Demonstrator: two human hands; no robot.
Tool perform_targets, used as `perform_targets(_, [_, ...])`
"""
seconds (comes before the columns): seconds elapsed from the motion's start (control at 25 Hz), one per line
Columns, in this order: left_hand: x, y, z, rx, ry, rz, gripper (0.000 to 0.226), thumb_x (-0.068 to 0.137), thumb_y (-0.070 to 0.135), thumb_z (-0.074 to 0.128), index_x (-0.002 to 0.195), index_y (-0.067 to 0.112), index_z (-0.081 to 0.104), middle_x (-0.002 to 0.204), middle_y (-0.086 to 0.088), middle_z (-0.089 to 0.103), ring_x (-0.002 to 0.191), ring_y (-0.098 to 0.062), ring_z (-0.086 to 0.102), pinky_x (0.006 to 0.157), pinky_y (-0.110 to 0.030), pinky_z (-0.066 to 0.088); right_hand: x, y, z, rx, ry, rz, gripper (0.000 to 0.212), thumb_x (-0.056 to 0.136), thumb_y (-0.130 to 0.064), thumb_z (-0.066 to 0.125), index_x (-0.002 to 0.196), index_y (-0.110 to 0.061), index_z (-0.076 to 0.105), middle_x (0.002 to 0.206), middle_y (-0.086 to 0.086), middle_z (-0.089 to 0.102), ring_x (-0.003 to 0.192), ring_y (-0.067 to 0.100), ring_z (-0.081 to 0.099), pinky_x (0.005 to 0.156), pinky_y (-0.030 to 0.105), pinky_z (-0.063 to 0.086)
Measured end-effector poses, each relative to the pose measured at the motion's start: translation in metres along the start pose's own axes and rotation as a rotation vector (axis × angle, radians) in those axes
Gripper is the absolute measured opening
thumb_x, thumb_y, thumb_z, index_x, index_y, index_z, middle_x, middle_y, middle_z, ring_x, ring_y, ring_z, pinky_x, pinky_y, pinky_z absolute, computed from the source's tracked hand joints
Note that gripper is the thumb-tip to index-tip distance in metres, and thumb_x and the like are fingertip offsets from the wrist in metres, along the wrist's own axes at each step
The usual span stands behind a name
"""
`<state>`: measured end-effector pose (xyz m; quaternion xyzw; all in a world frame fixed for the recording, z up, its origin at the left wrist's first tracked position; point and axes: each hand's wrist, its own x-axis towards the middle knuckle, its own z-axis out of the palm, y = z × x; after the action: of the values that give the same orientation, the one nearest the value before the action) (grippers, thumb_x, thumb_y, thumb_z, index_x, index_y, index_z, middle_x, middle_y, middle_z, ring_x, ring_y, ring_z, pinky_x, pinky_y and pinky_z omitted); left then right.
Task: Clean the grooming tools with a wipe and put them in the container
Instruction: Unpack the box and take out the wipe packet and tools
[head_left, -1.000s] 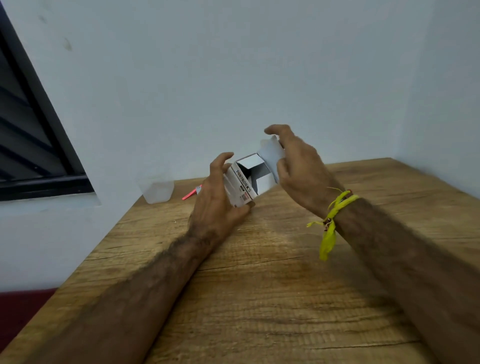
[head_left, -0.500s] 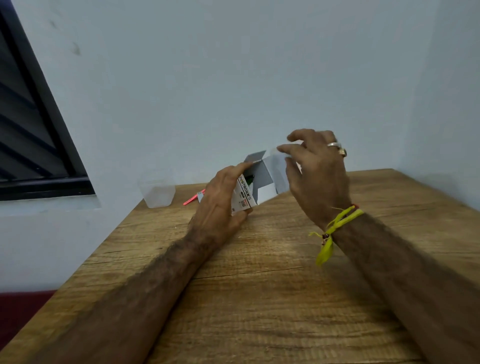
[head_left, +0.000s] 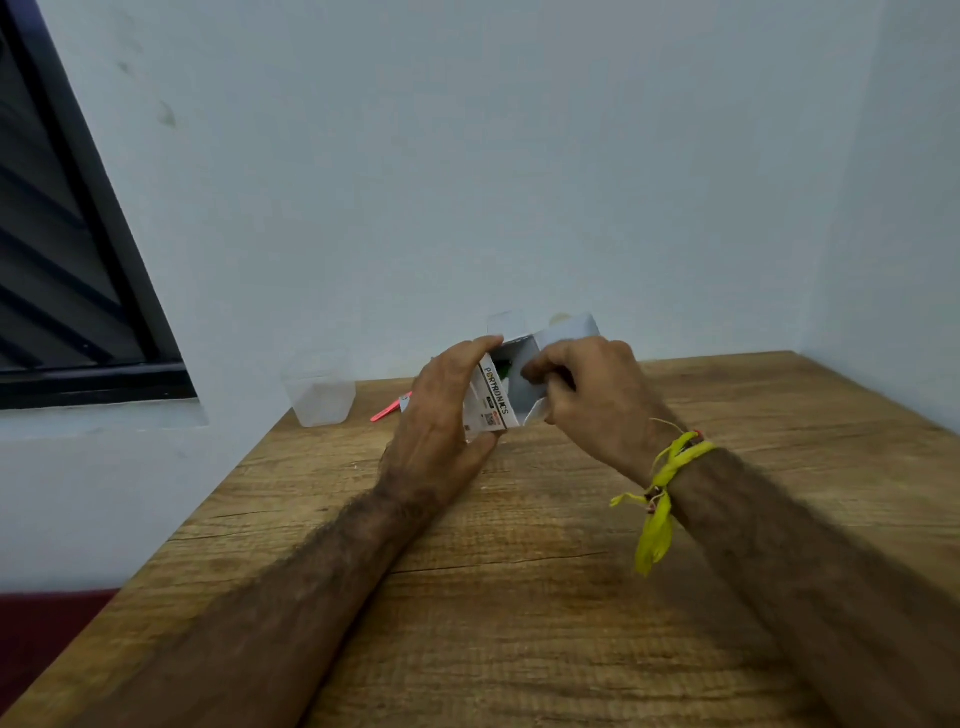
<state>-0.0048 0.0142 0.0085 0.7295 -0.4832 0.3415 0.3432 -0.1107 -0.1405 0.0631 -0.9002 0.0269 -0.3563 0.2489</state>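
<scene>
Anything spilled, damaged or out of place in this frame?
Nothing stands out. The left hand grips a small white carton with its flaps open, and the right hand reaches into it. A clear plastic container stands upright by the wall, a pink-handled tool lying beside it. No spill or damage shows.

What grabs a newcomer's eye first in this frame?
The white carton at centre, held above the wooden table: the left hand grips its side while the right hand's fingers reach into its open top. Next, the yellow wristband on the right wrist. A clear cup stands by the wall at left.
</scene>
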Motion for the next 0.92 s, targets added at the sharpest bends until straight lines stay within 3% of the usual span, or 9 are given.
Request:
perform_targets(0.16, [0.000, 0.003, 0.001, -0.016, 0.019, 0.022, 0.094, 0.070, 0.004, 0.082, 0.148, 0.024, 0.033, 0.140, -0.002, 0.049, 0.127, -0.017, 0.048, 0.108, -0.014, 0.032, 0.000, -0.007, 0.001, 0.113, -0.014, 0.103, 0.033, 0.090, -0.009, 0.052, 0.102, -0.028, 0.075, 0.093, -0.008, 0.075, 0.069, 0.010, 0.065, 0.074, 0.030, 0.059])
perform_targets(0.32, [0.001, 0.008, 0.004, 0.025, -0.013, 0.073, 0.095, 0.068, 0.000, 0.080, 0.148, 0.022, 0.033, 0.140, -0.005, 0.050, 0.127, -0.017, 0.048, 0.110, -0.020, 0.034, -0.005, -0.012, 0.004, 0.088, -0.130, 0.124, 0.041, 0.091, -0.009, 0.043, 0.111, -0.033, 0.070, 0.102, -0.003, 0.074, 0.094, 0.021, 0.067, 0.081, 0.037, 0.057])
perform_targets(0.52, [-0.001, 0.014, 0.003, 0.040, -0.020, 0.054, 0.095, 0.069, 0.002, 0.083, 0.148, 0.023, 0.033, 0.139, -0.007, 0.051, 0.128, -0.018, 0.047, 0.110, -0.042, 0.043, -0.004, -0.011, 0.006, -0.074, -0.257, 0.128, 0.036, 0.087, -0.007, 0.045, 0.105, -0.024, 0.070, 0.102, 0.003, 0.073, 0.095, 0.027, 0.065, 0.070, 0.030, 0.050])
perform_targets(0.6, [0.000, 0.017, 0.003, 0.038, -0.027, 0.028, 0.095, 0.069, 0.006, 0.083, 0.148, 0.024, 0.033, 0.140, -0.006, 0.052, 0.128, -0.017, 0.047, 0.107, -0.038, 0.044, -0.005, -0.011, 0.009, 0.043, -0.185, 0.158, 0.033, 0.087, -0.011, 0.049, 0.104, -0.026, 0.073, 0.097, 0.000, 0.075, 0.094, 0.024, 0.068, 0.077, 0.035, 0.056])
perform_targets(0.68, [0.000, 0.020, 0.003, 0.037, -0.027, -0.005, 0.094, 0.069, 0.009, 0.083, 0.148, 0.022, 0.034, 0.140, -0.004, 0.052, 0.126, -0.018, 0.049, 0.104, -0.033, 0.046, -0.005, -0.009, 0.010, 0.206, 0.027, 0.212, 0.021, 0.085, -0.018, 0.061, 0.097, -0.027, 0.077, 0.086, -0.005, 0.076, 0.085, 0.015, 0.071, 0.076, 0.037, 0.059])
perform_targets(0.8, [0.002, 0.021, 0.003, 0.039, -0.009, -0.048, 0.095, 0.067, 0.010, 0.084, 0.150, 0.019, 0.037, 0.139, -0.003, 0.053, 0.123, -0.019, 0.051, 0.098, -0.032, 0.047, -0.001, -0.003, 0.008, 0.260, 0.314, 0.249, 0.013, 0.075, -0.019, 0.076, 0.085, -0.025, 0.079, 0.070, -0.012, 0.073, 0.072, 0.004, 0.070, 0.072, 0.031, 0.061])
perform_targets(0.92, [0.002, 0.020, 0.004, 0.043, -0.007, -0.048, 0.098, 0.067, 0.014, 0.085, 0.150, 0.023, 0.034, 0.139, -0.002, 0.053, 0.121, -0.016, 0.050, 0.095, -0.031, 0.049, 0.000, -0.001, 0.008, 0.324, 0.394, 0.238, 0.014, 0.073, -0.013, 0.078, 0.078, -0.026, 0.078, 0.064, -0.019, 0.067, 0.067, -0.005, 0.067, 0.067, 0.018, 0.058])
